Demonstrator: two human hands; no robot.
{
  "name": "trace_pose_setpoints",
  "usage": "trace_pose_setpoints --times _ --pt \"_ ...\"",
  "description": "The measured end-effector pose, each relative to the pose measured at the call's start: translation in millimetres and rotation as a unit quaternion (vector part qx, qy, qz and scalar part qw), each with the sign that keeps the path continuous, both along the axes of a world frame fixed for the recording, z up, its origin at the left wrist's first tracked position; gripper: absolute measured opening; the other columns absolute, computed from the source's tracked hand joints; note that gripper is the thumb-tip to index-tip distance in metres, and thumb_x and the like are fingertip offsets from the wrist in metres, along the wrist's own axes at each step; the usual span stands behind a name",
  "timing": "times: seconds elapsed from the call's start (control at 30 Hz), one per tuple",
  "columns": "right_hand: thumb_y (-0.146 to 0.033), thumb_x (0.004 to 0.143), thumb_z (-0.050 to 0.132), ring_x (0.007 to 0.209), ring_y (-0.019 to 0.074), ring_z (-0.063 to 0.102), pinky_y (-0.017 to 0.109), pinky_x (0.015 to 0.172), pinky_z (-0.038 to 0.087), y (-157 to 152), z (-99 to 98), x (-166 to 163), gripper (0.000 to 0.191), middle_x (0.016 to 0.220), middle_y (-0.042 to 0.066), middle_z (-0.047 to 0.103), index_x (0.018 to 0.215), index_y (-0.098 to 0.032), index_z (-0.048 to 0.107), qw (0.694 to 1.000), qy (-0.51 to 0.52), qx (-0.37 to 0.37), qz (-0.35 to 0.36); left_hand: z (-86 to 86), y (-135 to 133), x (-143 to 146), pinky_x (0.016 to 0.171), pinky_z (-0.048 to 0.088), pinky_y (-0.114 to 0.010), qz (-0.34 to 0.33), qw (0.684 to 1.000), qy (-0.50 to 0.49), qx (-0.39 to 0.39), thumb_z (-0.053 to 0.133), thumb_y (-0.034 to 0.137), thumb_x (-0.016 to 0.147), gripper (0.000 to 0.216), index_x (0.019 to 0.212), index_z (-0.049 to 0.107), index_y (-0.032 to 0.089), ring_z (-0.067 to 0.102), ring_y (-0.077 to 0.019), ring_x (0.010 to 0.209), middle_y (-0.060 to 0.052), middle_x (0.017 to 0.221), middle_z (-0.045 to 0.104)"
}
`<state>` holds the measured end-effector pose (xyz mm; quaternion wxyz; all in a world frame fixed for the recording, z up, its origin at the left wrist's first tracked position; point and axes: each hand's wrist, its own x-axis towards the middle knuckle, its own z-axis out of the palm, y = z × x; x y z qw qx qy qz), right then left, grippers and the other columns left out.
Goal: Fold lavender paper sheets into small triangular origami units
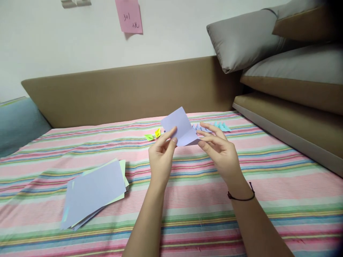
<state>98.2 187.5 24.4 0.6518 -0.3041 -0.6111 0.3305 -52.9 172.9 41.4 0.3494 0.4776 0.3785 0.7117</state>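
Note:
A small lavender sheet of paper (pixel 180 125), creased down its middle, is held up above the striped cloth. My left hand (pixel 163 150) pinches its lower left edge between thumb and fingers. At the lower right corner, my right hand (pixel 221 151) grips it with the thumb below and the fingers spread above. Behind the sheet lies a row of folded paper pieces: a green one (pixel 149 137), a yellow one (pixel 157 133), lavender ones (pixel 205 127) and light blue ones (pixel 222 126). The sheet and my hands partly hide this row.
A loose stack of lavender and pale green paper (pixel 93 189) lies on the striped cloth (pixel 198 200) at left. Grey and brown cushions (pixel 292 67) are piled at right. A brown backrest (pixel 134 92) runs along the wall, under a pink note (pixel 129 16). A blue cushion (pixel 20 123) sits at far left.

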Motion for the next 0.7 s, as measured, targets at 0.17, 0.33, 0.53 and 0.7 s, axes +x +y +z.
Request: trace_pose_setpoints --times 0.17,0.33,0.53,0.7 --pt "-0.028 0.080 0.067 0.124 0.0235 0.047 0.042 0.099 0.043 0.2 0.9 -1.2 0.006 0.125 0.005 0.056 0.077 -0.025 0.071 0.999 0.038 -0.006 0.008 -2.8 0.8 0.9 0.080 0.051 -0.026 -0.040 0.999 -0.013 -0.024 0.069 0.021 0.072 0.028 0.100 0.074 0.023 0.064 -0.0179 0.092 -0.006 0.103 0.071" --pt "-0.027 0.079 0.068 0.120 0.0233 0.050 0.043 0.096 0.046 1.1 0.4 -3.5 0.004 0.123 0.004 0.059 0.078 -0.023 0.069 0.994 0.101 -0.027 0.023 -5.4 3.2 2.1 0.083 0.050 -0.029 -0.087 0.995 -0.027 -0.028 0.073 0.023 0.069 0.031 0.100 0.073 0.022 0.064 -0.0172 0.090 -0.005 0.095 0.072" --pt "-0.027 0.077 0.069 0.108 0.0222 0.059 0.040 0.087 0.051 0.0 1.1 -7.9 0.008 0.113 0.005 0.064 0.082 -0.021 0.066 0.982 0.173 -0.067 0.023 -3.5 0.3 10.8 0.074 0.053 -0.028 -0.093 0.995 -0.028 -0.030 0.082 0.016 0.056 0.040 0.095 0.074 0.021 0.065 -0.0159 0.076 -0.003 0.086 0.073" --pt "-0.028 0.076 0.070 0.086 0.0163 0.063 0.035 0.080 0.054 -0.8 2.3 -10.6 0.010 0.091 0.001 0.066 0.082 -0.022 0.065 0.978 0.193 -0.084 0.000 -3.9 -2.4 16.9 0.075 0.053 -0.026 -0.034 0.999 -0.011 -0.006 0.080 0.019 0.061 0.028 0.088 0.076 0.022 0.065 -0.0154 0.078 -0.003 0.084 0.073"
